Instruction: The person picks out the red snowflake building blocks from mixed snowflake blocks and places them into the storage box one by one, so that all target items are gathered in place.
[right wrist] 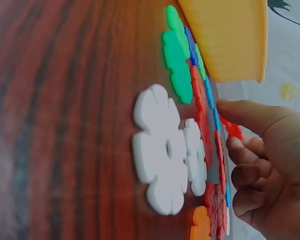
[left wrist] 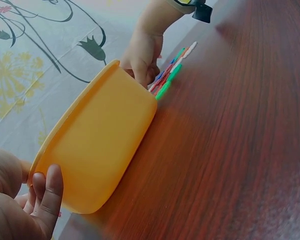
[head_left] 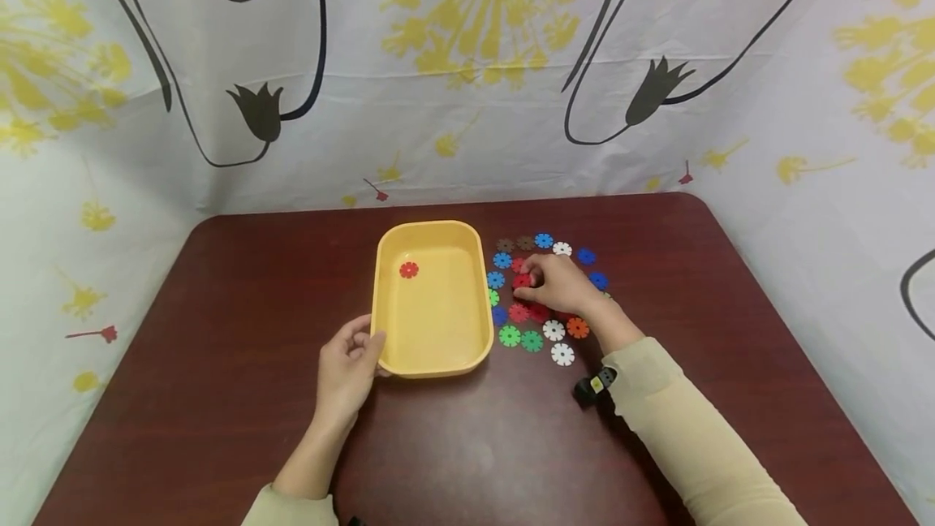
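A yellow plastic tray (head_left: 431,370) sits on the table, with one red snowflake disc (head_left: 409,269) lying inside it. My left hand (head_left: 343,372) grips the tray's near-left rim, thumb over the edge and fingers against the outer wall, as the left wrist view shows. To the right of the tray, my right hand (head_left: 561,284) pinches a red snowflake disc (right wrist: 232,129) between thumb and fingers, just above the other discs. Around it lie flat notched discs: a white one (head_left: 562,355), a green one (head_left: 532,341), an orange one (head_left: 578,327). The hand covers some of them.
Blue discs (head_left: 587,256) and brown discs (head_left: 506,245) lie toward the back of the group. The dark red-brown table (head_left: 241,347) reaches a patterned white cloth (head_left: 453,153) behind. A small black device (head_left: 587,390) is at the right cuff.
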